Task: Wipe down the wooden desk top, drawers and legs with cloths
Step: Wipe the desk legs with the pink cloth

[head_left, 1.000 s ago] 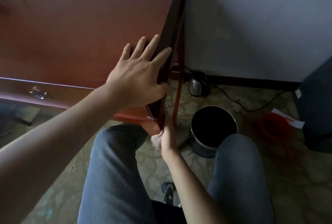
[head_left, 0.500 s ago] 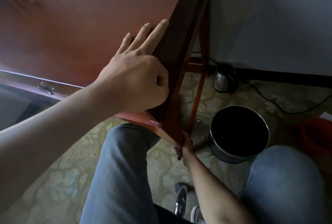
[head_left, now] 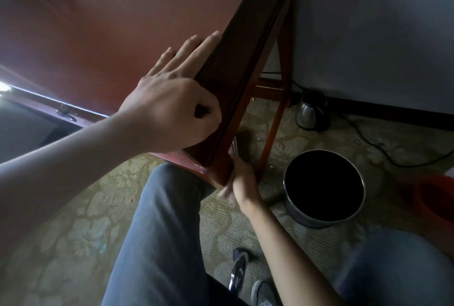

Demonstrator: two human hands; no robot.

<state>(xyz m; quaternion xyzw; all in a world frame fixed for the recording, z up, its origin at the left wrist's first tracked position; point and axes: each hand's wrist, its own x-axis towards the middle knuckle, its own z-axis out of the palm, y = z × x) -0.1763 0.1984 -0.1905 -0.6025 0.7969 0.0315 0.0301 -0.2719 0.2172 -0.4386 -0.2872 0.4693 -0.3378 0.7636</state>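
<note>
Compared with half a second earlier, the view sits closer to the desk corner, and the right hand [head_left: 239,180] is a little lower against the near leg [head_left: 227,158], with a pale cloth [head_left: 227,194] blurred beneath it. Left hand [head_left: 172,109] rests on the wooden desk top [head_left: 110,23] at its right edge: fingers lie straight and flat on the surface, while the thumb wraps over the dark side rail [head_left: 245,60]. Right hand presses against the leg at the desk's front right corner; whether its fingers curl round the cloth cannot be told, since they are hidden and blurred. A drawer handle [head_left: 66,113] shows along the front edge, at left. On the patterned carpet [head_left: 73,232] beside the desk stand a round metal bin [head_left: 297,212], a kettle [head_left: 310,113] near the wall, and a red container [head_left: 434,200] at the right border. Both knees, in blue jeans [head_left: 159,232], fill the foreground.
</note>
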